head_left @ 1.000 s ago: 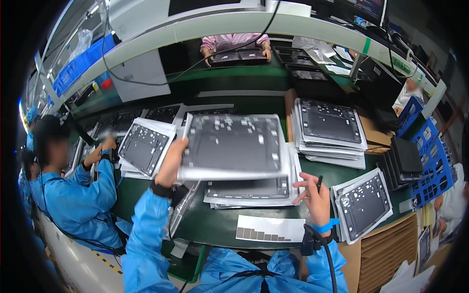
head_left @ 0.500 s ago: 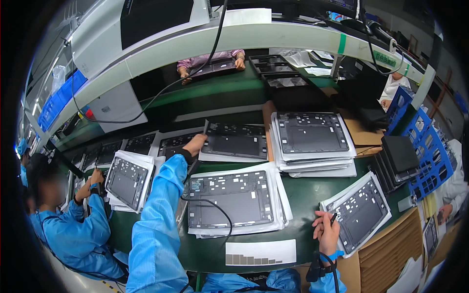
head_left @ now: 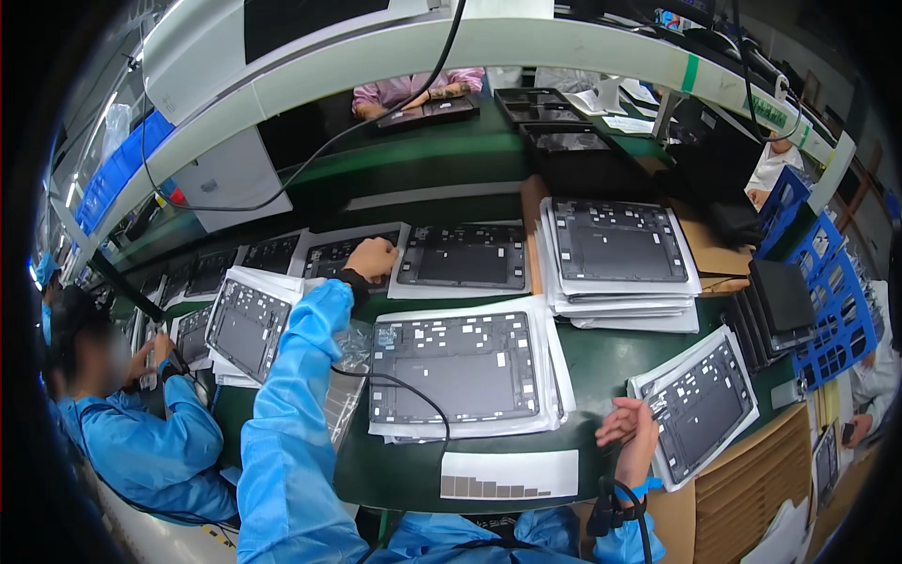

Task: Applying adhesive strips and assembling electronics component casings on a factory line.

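Grey tablet back covers with small white pads lie on white paper across the green bench. My left hand [head_left: 373,260] reaches to the far row, its fingers curled over the edge of one cover [head_left: 336,256]. Whatever those fingers hold is hidden. Right of it lies another cover [head_left: 460,263]. In front of me a large cover [head_left: 456,376] tops a stack of paper sheets. My right hand [head_left: 632,434] hovers palm up, fingers loosely apart, beside a tilted cover [head_left: 700,414] at the right; I see nothing in it.
A taller stack of covers [head_left: 615,246] stands back right, before a blue plastic rack [head_left: 836,291]. A black cable [head_left: 413,383] crosses the middle stack. A printed white card [head_left: 510,475] lies near the front edge. A co-worker in blue [head_left: 141,432] sits at the left. A shelf beam [head_left: 526,42] spans overhead.
My left hand has moved left from the edge of the right-hand far cover to the cover beside it. My right hand has barely shifted. The view has turned slightly.
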The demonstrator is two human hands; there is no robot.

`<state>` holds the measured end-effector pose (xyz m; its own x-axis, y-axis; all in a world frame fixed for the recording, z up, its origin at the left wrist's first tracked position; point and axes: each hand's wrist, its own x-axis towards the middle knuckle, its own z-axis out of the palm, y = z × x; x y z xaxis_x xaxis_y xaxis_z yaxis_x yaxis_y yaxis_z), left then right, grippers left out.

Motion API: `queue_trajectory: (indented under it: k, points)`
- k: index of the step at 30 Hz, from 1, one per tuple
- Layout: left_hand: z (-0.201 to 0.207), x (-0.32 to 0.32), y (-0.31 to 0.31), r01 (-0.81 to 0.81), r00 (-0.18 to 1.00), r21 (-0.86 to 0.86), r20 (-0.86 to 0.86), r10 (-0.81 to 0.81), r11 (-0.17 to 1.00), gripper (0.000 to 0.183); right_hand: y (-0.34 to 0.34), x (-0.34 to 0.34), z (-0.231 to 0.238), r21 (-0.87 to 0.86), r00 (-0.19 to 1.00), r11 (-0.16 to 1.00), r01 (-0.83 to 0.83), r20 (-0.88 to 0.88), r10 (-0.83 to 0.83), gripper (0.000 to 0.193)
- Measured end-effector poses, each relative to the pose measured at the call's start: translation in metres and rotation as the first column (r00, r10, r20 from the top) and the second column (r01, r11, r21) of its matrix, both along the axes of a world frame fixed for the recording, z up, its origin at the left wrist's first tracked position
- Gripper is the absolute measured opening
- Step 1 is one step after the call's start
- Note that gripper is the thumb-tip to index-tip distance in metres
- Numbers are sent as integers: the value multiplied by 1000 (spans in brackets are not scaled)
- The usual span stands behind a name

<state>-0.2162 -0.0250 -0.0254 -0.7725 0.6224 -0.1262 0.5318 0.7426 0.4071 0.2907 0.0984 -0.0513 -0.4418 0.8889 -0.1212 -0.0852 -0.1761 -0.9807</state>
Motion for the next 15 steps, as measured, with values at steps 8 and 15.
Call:
queue_trajectory:
  k: [8, 15]
  points:
    - [99, 197, -112, 230, 955, 390, -266, -130, 891, 25, -10, 27, 17, -5, 965, 983, -183, 189, 180, 36]
    - [-8, 353, -184, 629, 765, 68, -230, -602, 774, 43, -85, 10, -14, -199, 930, 924, -326, 110, 352, 14]
